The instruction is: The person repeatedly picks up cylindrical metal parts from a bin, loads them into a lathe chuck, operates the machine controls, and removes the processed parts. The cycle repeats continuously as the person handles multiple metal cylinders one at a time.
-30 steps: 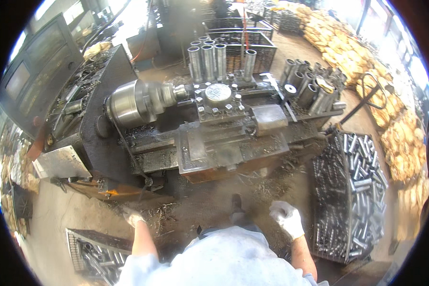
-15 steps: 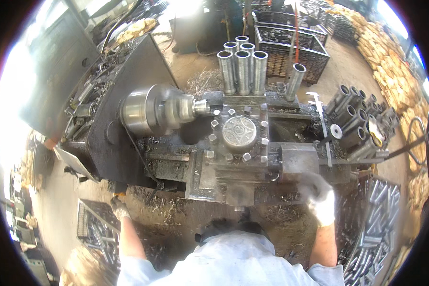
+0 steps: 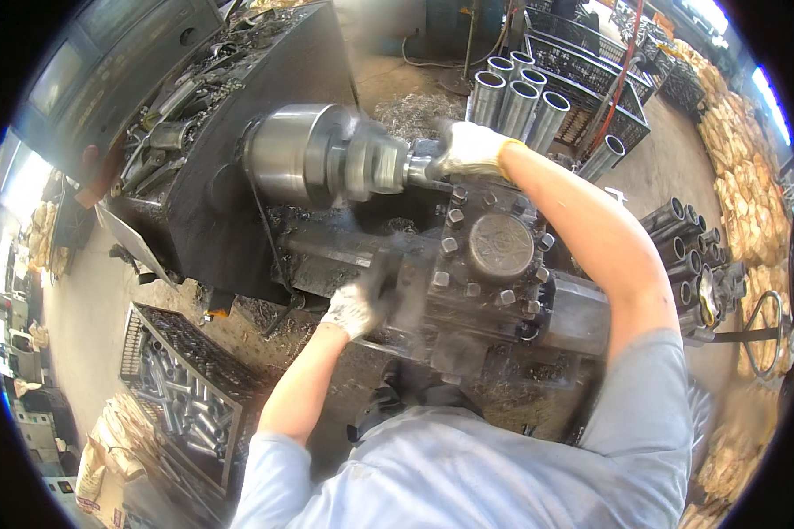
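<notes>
A lathe chuck grips a metal workpiece; a narrower bright end points right. My right hand, in a white glove, is at that narrow end. Its fingers curl over, hiding what lies beneath them. My right forearm passes over the square tool post with its bolts. Lower left, my gloved left hand is at the near left edge of the carriage, beside a dark blurred shape. Motion smears its fingers, so their grip is unclear.
Several steel tubes stand behind the tool post, and more tubes lie stacked at right. A crate of short metal pieces stands lower left. Wire baskets are at the back. Metal shavings lie behind the chuck.
My right hand has gone from the carriage's right side up and left to the workpiece end. The left hand has moved from the lower left up to the carriage. The view has shifted.
</notes>
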`<action>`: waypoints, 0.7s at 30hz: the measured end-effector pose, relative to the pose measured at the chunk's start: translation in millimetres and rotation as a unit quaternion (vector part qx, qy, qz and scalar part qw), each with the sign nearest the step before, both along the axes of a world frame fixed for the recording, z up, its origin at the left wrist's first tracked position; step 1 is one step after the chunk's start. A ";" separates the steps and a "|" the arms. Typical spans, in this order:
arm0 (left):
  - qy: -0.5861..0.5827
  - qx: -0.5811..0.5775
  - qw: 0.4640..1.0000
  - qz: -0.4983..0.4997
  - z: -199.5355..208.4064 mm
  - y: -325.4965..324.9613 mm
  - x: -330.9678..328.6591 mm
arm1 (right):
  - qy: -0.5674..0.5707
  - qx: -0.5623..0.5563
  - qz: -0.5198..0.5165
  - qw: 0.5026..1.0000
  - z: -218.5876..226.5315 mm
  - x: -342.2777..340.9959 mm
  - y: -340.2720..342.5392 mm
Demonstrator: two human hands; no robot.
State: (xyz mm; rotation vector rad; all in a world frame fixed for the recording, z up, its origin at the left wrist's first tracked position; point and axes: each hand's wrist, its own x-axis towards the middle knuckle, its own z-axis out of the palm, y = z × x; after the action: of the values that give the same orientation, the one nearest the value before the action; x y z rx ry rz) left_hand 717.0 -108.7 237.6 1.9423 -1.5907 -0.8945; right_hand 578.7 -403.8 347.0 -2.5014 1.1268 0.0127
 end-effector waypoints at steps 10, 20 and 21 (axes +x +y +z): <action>-0.076 -0.184 0.966 0.166 35.6 86.9 77.9 | 0.270 0.024 0.080 0.959 -18.6 -91.2 -67.1; -0.476 -0.436 0.754 -0.121 122.4 -157.1 189.6 | 0.064 0.085 -0.002 0.994 42.5 -30.4 -23.5; -0.346 -0.328 0.878 -0.045 114.4 -163.8 189.4 | 0.017 0.077 0.042 0.996 39.8 -29.1 -19.5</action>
State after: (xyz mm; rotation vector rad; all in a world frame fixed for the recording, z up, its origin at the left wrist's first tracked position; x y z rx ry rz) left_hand 906.4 -272.4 352.1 1.7421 -2.0128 0.3825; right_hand 549.6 -423.4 386.8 -2.4173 0.9937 0.1596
